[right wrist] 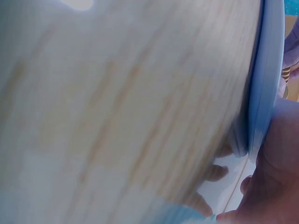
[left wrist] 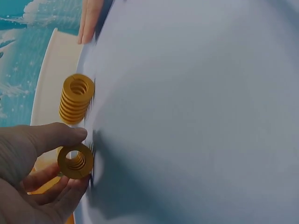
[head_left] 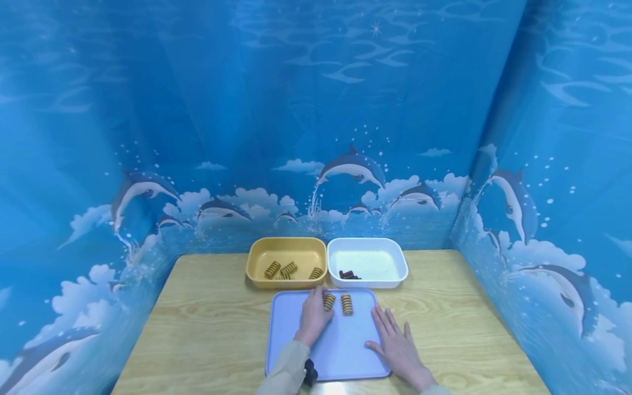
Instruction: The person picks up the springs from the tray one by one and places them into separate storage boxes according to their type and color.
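Note:
My left hand (head_left: 315, 317) is over the upper part of the lavender tray (head_left: 345, 351), its thumb and fingers around a yellow coil spring (left wrist: 75, 162). A second yellow spring (head_left: 347, 305) lies just to the right on the tray, apart from the hand; in the left wrist view its coils and round hollow end show clearly. At the tray's right edge rests my right hand (head_left: 399, 346), fingers straight, holding nothing. The right wrist view catches the tray's blue-looking rim (right wrist: 267, 74) beside that hand.
Behind the tray, a yellow bin (head_left: 286, 245) contains several more yellow springs. Next to it a white bin (head_left: 367, 245) holds a few small dark pieces (head_left: 348, 275). The wooden table (head_left: 207, 329) ends at a blue dolphin-printed curtain (head_left: 296, 109).

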A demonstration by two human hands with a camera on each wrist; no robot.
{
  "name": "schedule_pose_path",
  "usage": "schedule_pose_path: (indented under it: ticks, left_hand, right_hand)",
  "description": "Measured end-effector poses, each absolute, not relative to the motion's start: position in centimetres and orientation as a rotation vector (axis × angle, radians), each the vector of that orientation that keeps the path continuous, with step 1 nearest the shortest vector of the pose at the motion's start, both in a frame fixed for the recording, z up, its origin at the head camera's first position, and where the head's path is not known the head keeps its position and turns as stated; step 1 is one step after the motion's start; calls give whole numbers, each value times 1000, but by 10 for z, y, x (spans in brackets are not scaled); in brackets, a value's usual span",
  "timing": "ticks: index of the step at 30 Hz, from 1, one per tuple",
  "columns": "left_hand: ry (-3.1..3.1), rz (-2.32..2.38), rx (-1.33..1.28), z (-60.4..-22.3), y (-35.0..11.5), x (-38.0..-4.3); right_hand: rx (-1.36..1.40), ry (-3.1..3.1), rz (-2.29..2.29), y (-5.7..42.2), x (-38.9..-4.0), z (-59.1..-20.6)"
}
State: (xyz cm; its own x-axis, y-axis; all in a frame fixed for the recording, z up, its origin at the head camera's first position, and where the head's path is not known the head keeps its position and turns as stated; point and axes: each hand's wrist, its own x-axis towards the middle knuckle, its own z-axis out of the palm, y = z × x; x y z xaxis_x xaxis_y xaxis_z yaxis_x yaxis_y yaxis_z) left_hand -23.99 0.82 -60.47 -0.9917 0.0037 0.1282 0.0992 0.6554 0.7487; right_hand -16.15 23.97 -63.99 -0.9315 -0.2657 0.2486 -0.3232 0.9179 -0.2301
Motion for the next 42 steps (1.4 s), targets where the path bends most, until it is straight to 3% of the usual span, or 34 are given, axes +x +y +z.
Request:
schedule_pose_path:
  ticks: [21,37,42]
  left_hand:
    - [-2698,-1480,-459,-581,-37,-252]
    - [-2683,-1336,-369,-562,-60,-276]
    - [-2637,-1271,-217,-558,-62,-292]
  right_hand:
    - [416,-2957,413,237,-161,-633]
    - [426,-2927,403,240,-163,-635]
    - [452,-2880,371,237,-161,-633]
